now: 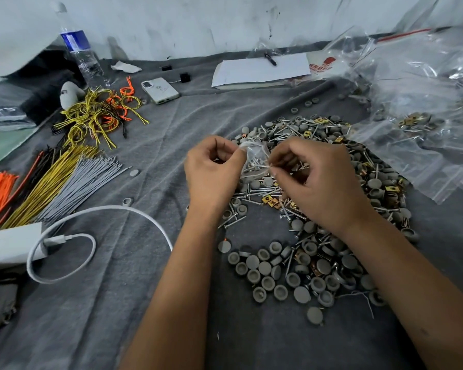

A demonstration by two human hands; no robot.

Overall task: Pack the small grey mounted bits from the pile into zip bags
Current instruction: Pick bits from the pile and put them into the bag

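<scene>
Grey wrinkled cloth (134, 303) covers the whole bench, with open bare stretches at lower left and along the bottom edge between the forearms. Right of centre sprawls the big pile of small grey round caps, screws and brass clips (318, 236), running from mid-frame down toward the lower right. Upper right, a heap of clear plastic zip bags (417, 84) crowds that corner and spills to the right edge, just beside the pile. Left edge: bundles of orange, yellow, black and grey cable ties (51, 182), fanned out, with a looping white charging cable (99, 217) below them. Top centre, a white notepad (259, 69) with a pen on it; left of it, a white phone (159, 90) and a clear water bottle (79, 49). Centre frame, over the pile's upper edge: left hand (211, 172) and right hand (316, 182), both with fingers curled, pinching one small clear zip bag (255, 158) between them, screws showing inside.
</scene>
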